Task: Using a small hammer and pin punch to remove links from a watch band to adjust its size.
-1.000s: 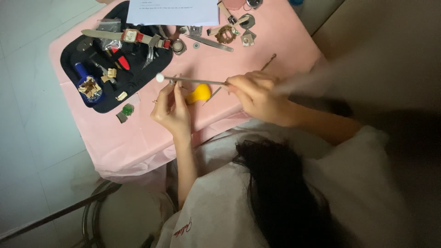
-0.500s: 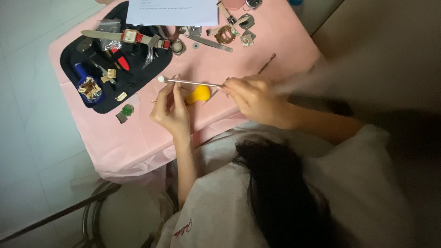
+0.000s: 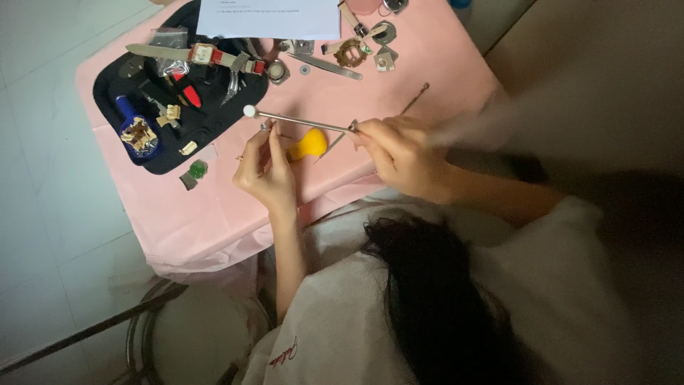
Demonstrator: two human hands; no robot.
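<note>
The right hand (image 3: 399,153) is gripping a thin metal rod (image 3: 303,120) at its end, mid-frame. The left hand (image 3: 267,167) is pinching a tiny part under it. The rod is looking light, stiff and slippery.

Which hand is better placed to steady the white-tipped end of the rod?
Left, probably. The left hand has its fingertips raised just under the thin metal rod, close to its white tip. The right hand grips the rod's other end, far from that tip.
</note>
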